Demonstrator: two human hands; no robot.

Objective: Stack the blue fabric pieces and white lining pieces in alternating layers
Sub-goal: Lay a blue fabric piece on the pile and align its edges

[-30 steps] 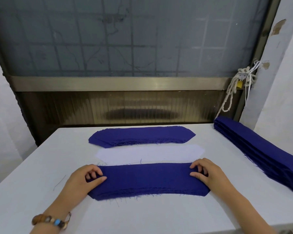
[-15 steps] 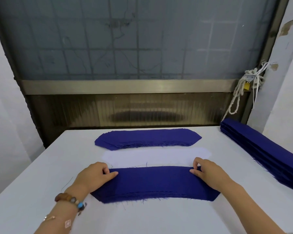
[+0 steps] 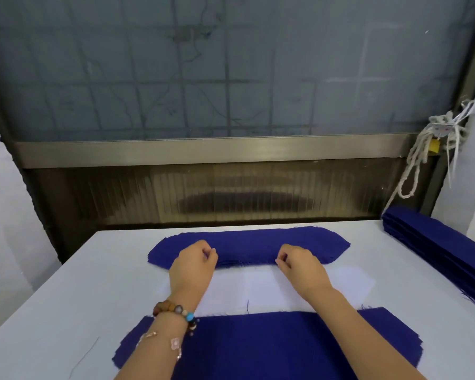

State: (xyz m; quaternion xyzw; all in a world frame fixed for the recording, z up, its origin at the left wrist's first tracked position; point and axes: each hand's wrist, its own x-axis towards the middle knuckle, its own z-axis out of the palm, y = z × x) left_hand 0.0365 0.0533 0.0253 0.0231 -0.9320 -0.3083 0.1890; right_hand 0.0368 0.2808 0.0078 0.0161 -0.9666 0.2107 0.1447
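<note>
Nearest the person, a broad stack of blue fabric pieces (image 3: 272, 344) lies flat on the white table (image 3: 66, 297), and both forearms reach out over it. The left wrist wears a beaded bracelet (image 3: 176, 314). Just beyond that stack lies a pile of white lining pieces (image 3: 258, 292), its far edge touching or nearly touching the next pile. The left hand (image 3: 194, 266) and the right hand (image 3: 299, 263) sit side by side, a little apart, at the near edge of a far blue pile (image 3: 247, 242) with rounded ends. The fingers of both hands are curled, with thumb and forefinger drawn close together. Whether they pinch a layer of cloth cannot be told. At the right edge of the table lies a long, thick stack of blue strips (image 3: 436, 250). Behind it, a knotted white cord (image 3: 420, 165) hangs beside a frosted glass panel (image 3: 231, 78).
</note>
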